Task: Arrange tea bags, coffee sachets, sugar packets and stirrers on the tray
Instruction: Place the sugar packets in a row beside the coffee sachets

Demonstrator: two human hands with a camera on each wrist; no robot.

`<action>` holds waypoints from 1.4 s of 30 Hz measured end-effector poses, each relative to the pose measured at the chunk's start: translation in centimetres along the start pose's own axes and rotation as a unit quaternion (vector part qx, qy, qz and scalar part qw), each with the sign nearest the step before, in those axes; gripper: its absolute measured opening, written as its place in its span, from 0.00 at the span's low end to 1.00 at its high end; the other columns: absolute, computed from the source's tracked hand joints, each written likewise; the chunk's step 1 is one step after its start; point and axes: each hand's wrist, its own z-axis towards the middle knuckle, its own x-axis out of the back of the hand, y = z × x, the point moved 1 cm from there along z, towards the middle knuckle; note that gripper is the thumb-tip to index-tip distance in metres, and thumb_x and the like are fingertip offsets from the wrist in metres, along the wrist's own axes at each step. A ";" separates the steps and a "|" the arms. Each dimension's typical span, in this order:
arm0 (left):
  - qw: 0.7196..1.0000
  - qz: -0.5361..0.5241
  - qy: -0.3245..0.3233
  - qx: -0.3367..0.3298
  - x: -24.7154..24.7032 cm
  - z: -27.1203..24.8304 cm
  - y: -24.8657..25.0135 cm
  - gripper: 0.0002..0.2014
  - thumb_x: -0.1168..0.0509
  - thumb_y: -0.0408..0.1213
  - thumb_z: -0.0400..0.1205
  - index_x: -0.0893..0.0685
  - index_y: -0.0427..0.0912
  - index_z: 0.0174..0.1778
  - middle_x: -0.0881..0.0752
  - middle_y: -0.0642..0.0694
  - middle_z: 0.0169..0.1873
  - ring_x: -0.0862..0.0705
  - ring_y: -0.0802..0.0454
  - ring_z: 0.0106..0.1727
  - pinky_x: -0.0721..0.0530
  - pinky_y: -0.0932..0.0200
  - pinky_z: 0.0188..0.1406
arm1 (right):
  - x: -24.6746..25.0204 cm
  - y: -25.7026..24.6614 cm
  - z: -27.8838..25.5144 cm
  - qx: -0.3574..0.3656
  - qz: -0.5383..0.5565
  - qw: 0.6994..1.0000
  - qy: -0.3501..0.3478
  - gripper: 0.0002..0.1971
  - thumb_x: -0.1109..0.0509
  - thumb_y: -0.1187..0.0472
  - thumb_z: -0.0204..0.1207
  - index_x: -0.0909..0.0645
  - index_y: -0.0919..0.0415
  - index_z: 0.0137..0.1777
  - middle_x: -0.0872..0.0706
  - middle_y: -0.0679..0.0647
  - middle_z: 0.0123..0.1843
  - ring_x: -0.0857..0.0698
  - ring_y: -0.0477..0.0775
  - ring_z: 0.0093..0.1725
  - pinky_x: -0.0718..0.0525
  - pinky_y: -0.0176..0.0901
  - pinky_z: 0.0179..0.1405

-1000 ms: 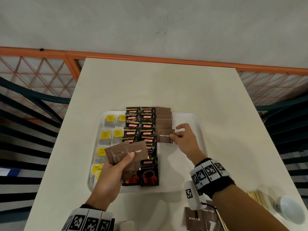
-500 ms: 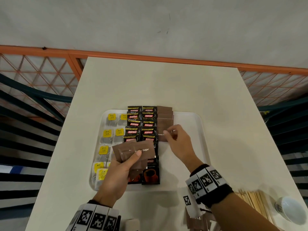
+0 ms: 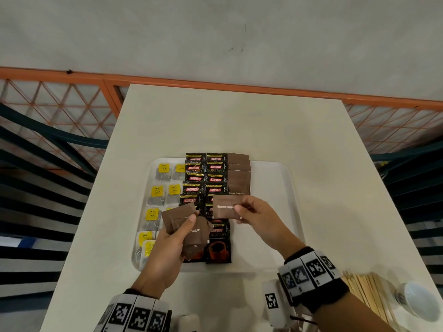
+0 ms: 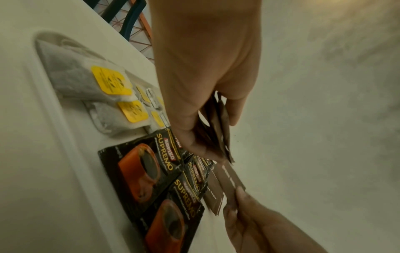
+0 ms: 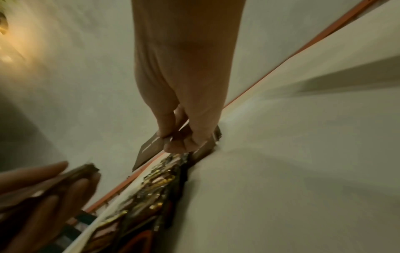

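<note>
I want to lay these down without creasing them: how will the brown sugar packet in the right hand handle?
Probably light and fairly stiff: the right hand pinches the brown sugar packet at one edge and it stays flat. Likely slides easily, since packets already on the tray overlap.

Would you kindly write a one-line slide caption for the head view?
Right hand pinches one sugar packet above the tray; left hand holds spare packets.

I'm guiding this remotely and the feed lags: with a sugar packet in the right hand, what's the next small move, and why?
Probably lay the sugar packet pinched by the right hand at the near end of the brown sugar column, overlapping the last one. The left hand holds more packets, and the tray is bare beside that column.
</note>
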 end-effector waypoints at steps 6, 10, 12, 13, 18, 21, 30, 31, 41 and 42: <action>1.000 -0.024 -0.009 0.007 0.0 -0.3 0.1 0.12 0.39 0.37 0.81 0.18 0.43 0.60 0.12 0.38 0.52 0.11 0.48 0.44 0.13 0.58 0.30 | 2.1 1.8 1.5 -0.027 -0.049 0.991 0.122 0.03 0.35 0.67 0.79 0.23 0.60 0.51 0.18 0.56 0.41 0.21 0.48 0.34 0.22 0.30 0.32; 0.999 -0.028 -0.020 0.013 -0.1 -0.5 0.0 0.12 0.41 0.38 0.82 0.18 0.42 0.59 0.11 0.37 0.48 0.11 0.46 0.42 0.14 0.59 0.28 | 2.1 2.5 2.6 -0.022 -0.069 0.985 0.155 0.06 0.33 0.65 0.78 0.26 0.55 0.48 0.16 0.58 0.42 0.20 0.50 0.38 0.20 0.40 0.41; 0.999 -0.026 -0.028 0.016 -0.1 -0.6 -0.1 0.11 0.42 0.38 0.83 0.17 0.43 0.55 0.10 0.40 0.43 0.10 0.48 0.39 0.14 0.59 0.27 | 1.9 2.5 2.9 -0.015 -0.074 0.983 0.168 0.06 0.32 0.65 0.77 0.27 0.55 0.48 0.17 0.55 0.41 0.20 0.52 0.39 0.21 0.38 0.40; 0.999 -0.023 -0.032 0.015 -0.2 -0.6 -0.2 0.10 0.42 0.37 0.83 0.16 0.43 0.53 0.09 0.41 0.41 0.10 0.49 0.39 0.14 0.59 0.27 | 1.8 2.6 3.0 -0.011 -0.077 0.982 0.172 0.07 0.32 0.64 0.77 0.27 0.55 0.49 0.18 0.53 0.39 0.20 0.52 0.40 0.22 0.35 0.39; 0.999 -0.006 -0.042 0.010 -0.3 -0.8 -0.4 0.09 0.42 0.36 0.84 0.16 0.45 0.51 0.08 0.46 0.36 0.10 0.52 0.37 0.14 0.60 0.29 | 1.0 2.0 3.0 -0.011 -0.143 0.971 0.192 0.14 0.32 0.62 0.77 0.31 0.59 0.58 0.22 0.53 0.44 0.22 0.50 0.43 0.27 0.30 0.37; 0.999 -0.002 -0.037 0.017 -0.4 -0.9 -0.5 0.08 0.40 0.36 0.82 0.15 0.45 0.50 0.08 0.46 0.37 0.10 0.53 0.37 0.13 0.60 0.28 | 0.1 0.9 2.1 0.028 -0.221 0.946 0.236 0.19 0.33 0.58 0.78 0.32 0.60 0.66 0.30 0.54 0.55 0.27 0.52 0.53 0.30 0.37 0.50; 1.000 -0.002 -0.024 -0.007 -0.9 -0.8 -0.4 0.08 0.37 0.36 0.79 0.15 0.45 0.51 0.08 0.45 0.38 0.10 0.53 0.38 0.12 0.59 0.32 | -4.0 -2.7 -3.7 0.031 -0.069 0.993 -0.085 0.14 0.27 0.53 0.73 0.28 0.49 0.53 0.19 0.49 0.44 0.16 0.48 0.43 0.16 0.34 0.42; 1.000 -0.004 -0.023 -0.008 -0.9 -0.8 -0.4 0.09 0.37 0.37 0.79 0.15 0.45 0.52 0.08 0.45 0.39 0.10 0.52 0.38 0.12 0.60 0.32 | -4.1 -2.6 -3.8 0.024 -0.055 0.995 -0.083 0.13 0.26 0.55 0.72 0.28 0.49 0.52 0.19 0.48 0.43 0.16 0.48 0.43 0.15 0.36 0.42; 1.000 -0.013 -0.002 0.000 -0.4 -0.9 -0.7 0.09 0.39 0.29 0.81 0.17 0.47 0.48 0.09 0.50 0.32 0.11 0.59 0.32 0.14 0.64 0.28 | -1.7 -1.3 -3.0 -0.013 0.067 0.998 -0.004 0.14 0.32 0.67 0.76 0.21 0.59 0.61 0.12 0.55 0.52 0.16 0.47 0.43 0.19 0.31 0.35; 1.000 -0.013 -0.002 0.000 -0.4 -0.9 -0.7 0.09 0.39 0.30 0.82 0.17 0.47 0.48 0.09 0.52 0.31 0.11 0.59 0.32 0.14 0.65 0.28 | -1.1 -1.0 -2.7 -0.018 0.085 0.996 0.022 0.14 0.32 0.68 0.76 0.22 0.59 0.61 0.12 0.56 0.52 0.16 0.48 0.43 0.19 0.32 0.35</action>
